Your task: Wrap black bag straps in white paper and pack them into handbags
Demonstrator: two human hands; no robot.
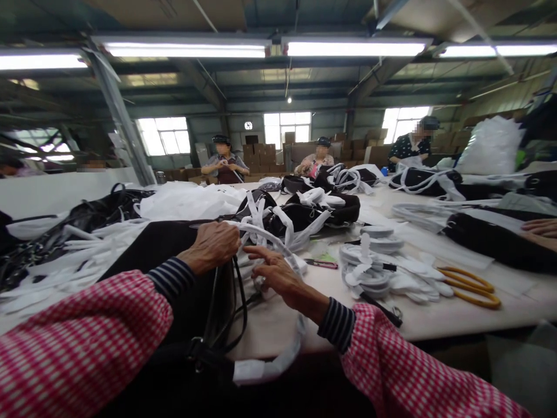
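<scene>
At table edge, left hand (212,245) fingers grip white strip (265,235); right hand (275,271) fingers seemingly loose.

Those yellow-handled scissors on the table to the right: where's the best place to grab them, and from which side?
Probably by the handle loops. The scissors lie flat on the white table, loops pointing right towards the table edge, the blades tucked under the pile of white paper strips. Come from above on the right, with the right hand, fingers pinching one loop.

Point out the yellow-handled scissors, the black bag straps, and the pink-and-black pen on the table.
yellow-handled scissors (469,287), head view, on the handle loops.
black bag straps (226,313), head view, mid-strap below the left hand.
pink-and-black pen (321,263), head view, mid-barrel.
</scene>
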